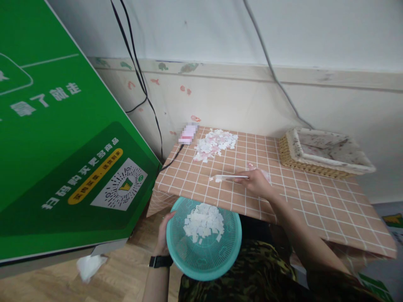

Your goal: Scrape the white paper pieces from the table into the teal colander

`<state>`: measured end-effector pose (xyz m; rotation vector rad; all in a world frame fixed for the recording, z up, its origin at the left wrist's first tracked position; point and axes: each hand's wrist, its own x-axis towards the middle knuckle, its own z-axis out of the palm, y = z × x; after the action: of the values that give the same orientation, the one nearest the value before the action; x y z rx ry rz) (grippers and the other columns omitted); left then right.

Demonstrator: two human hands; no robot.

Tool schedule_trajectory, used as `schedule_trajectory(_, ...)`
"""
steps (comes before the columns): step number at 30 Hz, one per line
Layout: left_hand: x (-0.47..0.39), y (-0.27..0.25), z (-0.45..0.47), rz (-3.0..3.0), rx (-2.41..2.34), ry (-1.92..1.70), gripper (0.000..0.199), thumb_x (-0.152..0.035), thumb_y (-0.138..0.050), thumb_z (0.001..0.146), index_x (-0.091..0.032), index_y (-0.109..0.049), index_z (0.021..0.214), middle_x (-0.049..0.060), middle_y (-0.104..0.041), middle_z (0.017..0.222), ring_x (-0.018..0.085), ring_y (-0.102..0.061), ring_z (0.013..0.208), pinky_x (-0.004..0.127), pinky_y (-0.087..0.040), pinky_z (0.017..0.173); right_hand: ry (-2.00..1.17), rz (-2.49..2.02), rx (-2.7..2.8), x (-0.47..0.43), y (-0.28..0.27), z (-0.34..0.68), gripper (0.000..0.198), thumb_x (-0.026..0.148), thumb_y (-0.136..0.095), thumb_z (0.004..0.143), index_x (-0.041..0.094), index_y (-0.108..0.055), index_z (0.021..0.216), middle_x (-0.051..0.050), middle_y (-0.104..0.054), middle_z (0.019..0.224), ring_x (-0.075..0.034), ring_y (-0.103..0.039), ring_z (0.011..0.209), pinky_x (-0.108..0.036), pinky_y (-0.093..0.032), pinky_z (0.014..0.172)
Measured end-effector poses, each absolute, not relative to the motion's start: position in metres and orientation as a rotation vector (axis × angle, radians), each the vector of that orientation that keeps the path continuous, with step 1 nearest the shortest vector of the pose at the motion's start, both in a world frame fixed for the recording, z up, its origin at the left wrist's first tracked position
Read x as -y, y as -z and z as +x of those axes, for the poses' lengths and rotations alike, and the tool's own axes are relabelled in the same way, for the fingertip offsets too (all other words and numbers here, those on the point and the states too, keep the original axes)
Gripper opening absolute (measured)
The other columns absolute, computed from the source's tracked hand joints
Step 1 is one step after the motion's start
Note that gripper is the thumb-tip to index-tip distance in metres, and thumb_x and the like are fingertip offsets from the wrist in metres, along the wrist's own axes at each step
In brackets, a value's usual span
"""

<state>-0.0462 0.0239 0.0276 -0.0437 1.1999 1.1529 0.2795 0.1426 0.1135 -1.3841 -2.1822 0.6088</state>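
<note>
My left hand grips the left rim of a turquoise plastic colander, fingers mostly hidden, holding it by the table's front edge. Inside the colander lies a heap of white paper scraps. Over the tabletop, my right hand is closed on a thin flat white piece, seen nearly edge-on; its exact kind I cannot tell. A few small white scraps are at its left end. Pinkish paper shows beside my right hand. Farther back, a loose pile of white and pink paper scraps is spread out.
A brown checked cloth covers the table. At the back right stands a wicker basket with a floral lining. A phone with a cable lies at the back left corner. A green cabinet rises on the left.
</note>
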Motion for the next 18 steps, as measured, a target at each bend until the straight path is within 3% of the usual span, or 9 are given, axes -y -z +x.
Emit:
schedule_trajectory(8, -0.024, -0.024, -0.047, -0.036, -1.079, -1.087, 0.018, -0.025, -0.063, 0.073, -0.01, -0.072, 0.076, 0.009, -0.074, 0.067, 0.021, -0.067, 0.06, 0.031, -0.054, 0.061, -0.555, -1.41, 2.068, -0.126, -0.109, 0.284, 0.023, 0.03, -0.053, 0.085, 0.021, -0.074, 0.086, -0.005, -0.074, 0.083, -0.019, -0.067, 0.065, -0.029, -0.051, 0.063)
schedule_trajectory(14, -0.023, -0.02, -0.047, -0.031, -1.048, -1.084, 0.019, -0.027, -0.063, 0.073, -0.01, -0.072, 0.076, 0.007, -0.074, 0.067, 0.02, -0.067, 0.06, 0.03, -0.053, 0.06, -0.727, -1.301, 2.117, -0.113, -0.105, 0.273, 0.024, 0.027, -0.051, 0.087, 0.023, -0.073, 0.097, -0.005, -0.073, 0.097, -0.02, -0.069, 0.081, -0.028, -0.051, 0.071)
schedule_trajectory(18, -0.023, -0.019, -0.048, -0.018, -1.064, -1.096, 0.018, -0.026, -0.063, 0.073, -0.011, -0.072, 0.078, 0.007, -0.074, 0.068, 0.019, -0.066, 0.059, 0.029, -0.053, 0.059, -0.606, -1.43, 2.065, -0.105, -0.106, 0.269, 0.025, 0.03, -0.051, 0.088, 0.022, -0.072, 0.099, -0.005, -0.074, 0.089, -0.019, -0.068, 0.07, -0.029, -0.051, 0.065)
